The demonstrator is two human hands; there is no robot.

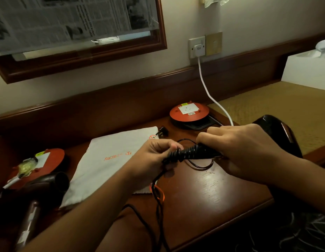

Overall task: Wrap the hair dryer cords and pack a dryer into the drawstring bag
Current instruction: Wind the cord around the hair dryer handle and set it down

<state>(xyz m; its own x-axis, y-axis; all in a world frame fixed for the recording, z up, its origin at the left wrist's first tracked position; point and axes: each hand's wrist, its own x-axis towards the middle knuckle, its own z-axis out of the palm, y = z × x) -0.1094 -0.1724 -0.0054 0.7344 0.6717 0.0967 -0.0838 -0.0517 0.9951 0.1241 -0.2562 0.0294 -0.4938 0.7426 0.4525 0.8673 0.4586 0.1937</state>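
My right hand [249, 148] grips the handle of a dark hair dryer [278, 131], whose body sticks out behind the hand on the right. My left hand [154, 153] pinches its black cord [187, 153], which is wound in tight coils around the handle between both hands. The loose rest of the cord [158, 206] hangs down over the desk edge, and its black plug [162, 131] lies by the bag. A white drawstring bag [110, 160] with orange lettering lies flat on the desk, its orange drawstring [160, 193] at the near corner. A second dark hair dryer [39, 190] lies at the left.
Two red round extension reels sit on the wooden desk [212, 188]: one at the back [189, 113], one at the left [47, 160]. A white cable [210, 95] runs from a wall socket [197, 47] toward my hands. A white tissue box [307, 70] stands far right. A framed mirror [81, 33] hangs above.
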